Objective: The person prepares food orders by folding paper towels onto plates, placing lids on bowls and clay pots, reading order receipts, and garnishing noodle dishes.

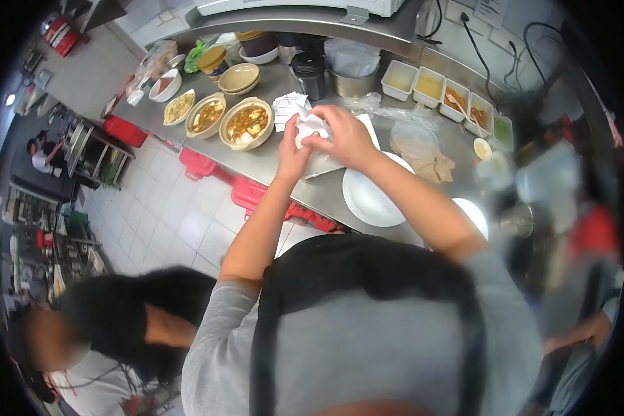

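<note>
Both hands are raised over the counter edge, fingers closed around a crumpled white paper towel or cloth (pixel 312 130); which of the two it is, I cannot tell. My left hand (pixel 292 151) grips its near left side, and my right hand (pixel 344 136) pinches it from the right. Just left of them stands a bowl of tofu in brown sauce (pixel 246 125), beside a second similar bowl (pixel 205 116). White paper slips (pixel 289 109) lie behind my left hand. Partly under my right forearm are a white rectangular plate (pixel 371 132) and a round white plate (pixel 374 197).
White tubs of ingredients (pixel 431 87) line the back right. A black lidded cup (pixel 308 75) and a metal pot (pixel 353 83) stand behind my hands. Red plastic stools (pixel 249 194) are under the steel counter (pixel 277 163). A co-worker (pixel 111 340) is close at lower left; another person's arm (pixel 582 333) shows at right.
</note>
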Demonstrator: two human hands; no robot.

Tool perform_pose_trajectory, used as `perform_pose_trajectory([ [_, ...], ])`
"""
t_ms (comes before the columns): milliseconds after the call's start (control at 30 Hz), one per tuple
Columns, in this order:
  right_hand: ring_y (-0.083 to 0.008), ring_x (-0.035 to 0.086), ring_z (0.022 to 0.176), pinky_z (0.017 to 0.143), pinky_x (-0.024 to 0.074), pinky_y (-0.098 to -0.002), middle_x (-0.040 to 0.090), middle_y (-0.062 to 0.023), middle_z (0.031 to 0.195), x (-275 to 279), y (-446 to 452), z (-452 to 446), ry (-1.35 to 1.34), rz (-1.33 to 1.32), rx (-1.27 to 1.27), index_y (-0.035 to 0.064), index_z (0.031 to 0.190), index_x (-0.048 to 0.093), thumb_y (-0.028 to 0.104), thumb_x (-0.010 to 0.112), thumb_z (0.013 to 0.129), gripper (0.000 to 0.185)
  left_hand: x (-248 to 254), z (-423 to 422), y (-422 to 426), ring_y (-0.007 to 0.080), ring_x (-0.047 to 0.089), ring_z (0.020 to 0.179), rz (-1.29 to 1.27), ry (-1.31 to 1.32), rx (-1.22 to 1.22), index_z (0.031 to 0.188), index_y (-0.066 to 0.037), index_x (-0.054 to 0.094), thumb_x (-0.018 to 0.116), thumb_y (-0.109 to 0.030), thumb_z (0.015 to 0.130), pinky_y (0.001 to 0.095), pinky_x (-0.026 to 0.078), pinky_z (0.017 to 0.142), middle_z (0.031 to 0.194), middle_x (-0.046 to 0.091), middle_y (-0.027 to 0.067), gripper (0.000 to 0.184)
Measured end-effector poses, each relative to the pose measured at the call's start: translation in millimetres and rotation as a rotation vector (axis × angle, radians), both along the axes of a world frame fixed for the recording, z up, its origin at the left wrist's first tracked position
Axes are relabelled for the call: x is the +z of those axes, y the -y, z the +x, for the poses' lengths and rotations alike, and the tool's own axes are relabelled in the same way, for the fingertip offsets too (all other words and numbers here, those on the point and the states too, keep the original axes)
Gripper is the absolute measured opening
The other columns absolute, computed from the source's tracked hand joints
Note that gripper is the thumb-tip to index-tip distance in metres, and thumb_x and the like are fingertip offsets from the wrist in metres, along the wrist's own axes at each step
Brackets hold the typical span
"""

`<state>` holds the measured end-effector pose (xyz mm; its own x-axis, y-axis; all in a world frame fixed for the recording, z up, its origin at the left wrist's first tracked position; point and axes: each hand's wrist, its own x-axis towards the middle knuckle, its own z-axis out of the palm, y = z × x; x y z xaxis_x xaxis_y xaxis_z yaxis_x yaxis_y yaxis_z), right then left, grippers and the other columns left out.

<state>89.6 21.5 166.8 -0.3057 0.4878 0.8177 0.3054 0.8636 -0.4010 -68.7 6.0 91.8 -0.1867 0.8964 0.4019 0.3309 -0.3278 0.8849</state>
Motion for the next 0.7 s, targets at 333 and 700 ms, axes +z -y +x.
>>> perform_pose_trajectory([
  [333,-0.0247,0.055,0.084,0.074,0.0448,-0.0369,0.057,-0.0074,0.084,-8,10,-28,0.091,0.261,0.059,0.0089,0.081,0.062,0.017,0.061,0.076,0.010,-96,-18,-60,0.0316,0.061,0.089,0.358,-1.388,0.411,0.110,-0.006,0.055,0.050,-0.027,0.088,0.0401,0.048,0.075,0.097,0.062,0.0144,0.031],
  [700,-0.0281,0.055,0.084,0.072,0.0456,-0.0380,0.057,-0.0075,0.083,-1,19,6,-0.259,-0.139,-0.100,0.0089,0.086,0.063,0.020,0.061,0.078,0.014,-15,-23,-36,0.0326,0.060,0.094,-0.260,-0.705,0.010,0.114,0.005,0.051,0.068,-0.025,0.074,0.0432,0.043,0.085,0.102,0.062,0.0217,0.053],
])
